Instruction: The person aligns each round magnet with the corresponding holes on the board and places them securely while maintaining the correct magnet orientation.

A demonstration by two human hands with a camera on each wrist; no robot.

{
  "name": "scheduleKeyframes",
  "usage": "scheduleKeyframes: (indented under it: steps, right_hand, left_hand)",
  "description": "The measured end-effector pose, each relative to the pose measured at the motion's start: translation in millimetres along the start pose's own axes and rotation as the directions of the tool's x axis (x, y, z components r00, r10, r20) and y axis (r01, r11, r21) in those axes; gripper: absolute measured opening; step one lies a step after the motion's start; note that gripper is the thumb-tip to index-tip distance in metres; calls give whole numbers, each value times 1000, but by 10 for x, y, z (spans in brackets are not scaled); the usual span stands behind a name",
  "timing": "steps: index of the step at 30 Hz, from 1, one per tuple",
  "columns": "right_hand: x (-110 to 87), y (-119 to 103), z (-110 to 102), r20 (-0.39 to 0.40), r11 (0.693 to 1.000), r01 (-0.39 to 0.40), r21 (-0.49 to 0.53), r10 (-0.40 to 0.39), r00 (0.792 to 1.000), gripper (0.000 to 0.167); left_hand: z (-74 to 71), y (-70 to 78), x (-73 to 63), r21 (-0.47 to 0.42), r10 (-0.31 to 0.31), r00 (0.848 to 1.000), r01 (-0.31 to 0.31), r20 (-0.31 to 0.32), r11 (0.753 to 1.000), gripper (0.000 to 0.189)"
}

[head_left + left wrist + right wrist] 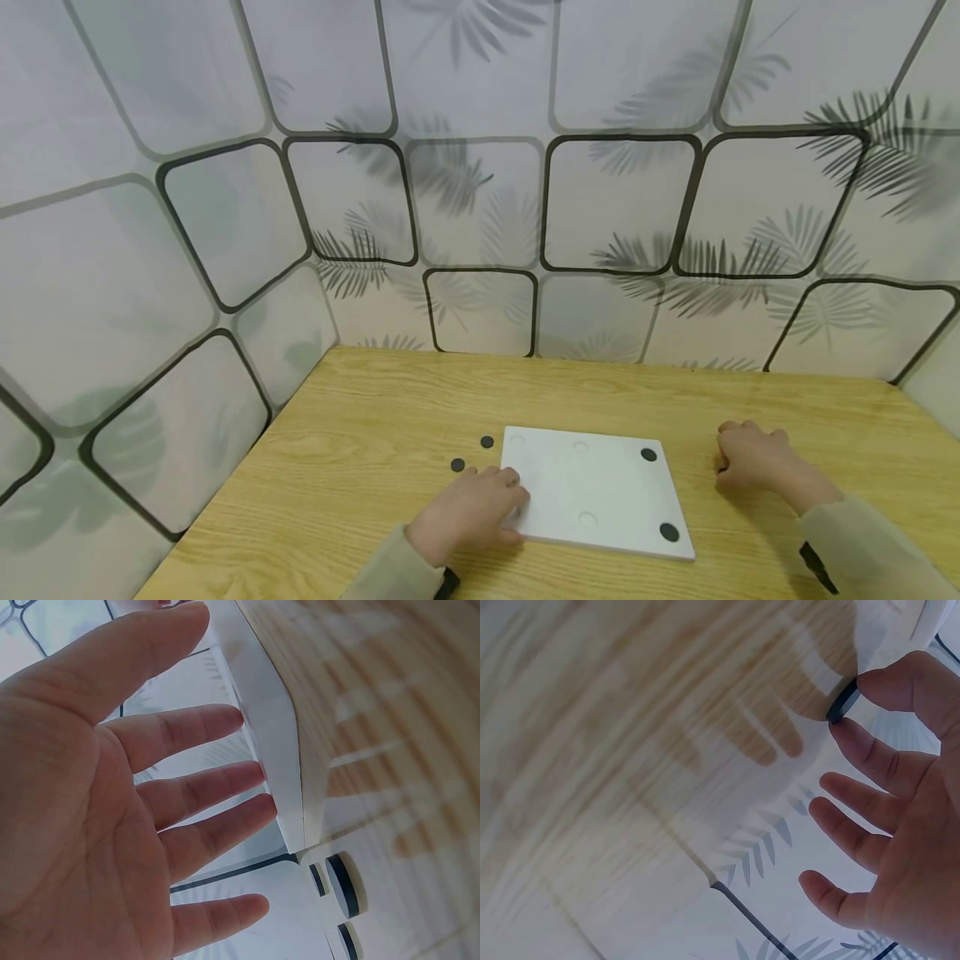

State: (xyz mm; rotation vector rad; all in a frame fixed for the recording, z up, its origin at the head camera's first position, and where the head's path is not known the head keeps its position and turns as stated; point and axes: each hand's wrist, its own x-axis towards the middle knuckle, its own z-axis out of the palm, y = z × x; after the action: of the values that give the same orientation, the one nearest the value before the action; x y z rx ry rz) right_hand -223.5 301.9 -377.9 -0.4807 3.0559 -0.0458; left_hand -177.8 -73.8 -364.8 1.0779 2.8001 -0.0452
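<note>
A white rectangular board point(622, 492) with shallow round recesses lies on the wooden table. Black discs point(669, 532) sit at its two right corners. My left hand point(468, 508) is at the board's left edge, its extended fingertips touching the board in the left wrist view. Beyond those fingers are three loose black discs point(343, 885); only two show in the head view, left of the board. To the right of the board, my right hand point(757, 458) pinches another black disc point(843, 701) between thumb and index finger, at the tabletop. Its other fingers are spread apart.
The wood-grain table point(360, 433) meets a pale curtain point(480, 208) with dark rounded squares and leaf prints at the back and left. Each forearm wears a light sleeve point(870, 542) with a dark strap near the wrist.
</note>
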Motion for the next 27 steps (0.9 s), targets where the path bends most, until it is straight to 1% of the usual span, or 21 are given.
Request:
scheduleKeyframes:
  steps: [8, 13, 19, 27]
  right_hand:
    - [-10, -25, -6, 7, 1000, 5, -7, -5, 1000, 18]
    - [-6, -32, -17, -5, 1000, 11, -10, -11, 1000, 18]
    - [1, -44, -28, -22, 1000, 16, -10, -16, 1000, 20]
    - [23, -54, -30, -27, 1000, 15, -14, -15, 1000, 20]
  left_hand:
    - [13, -6, -2, 11, 4, 1000, -4, -6, 1000, 37]
    - [13, -3, -4, 14, 3, 1000, -3, -8, 1000, 36]
    - [-1, 4, -8, -2, 1, 1000, -1, -5, 1000, 36]
    - [-6, 3, -6, -6, 4, 1000, -4, -8, 1000, 36]
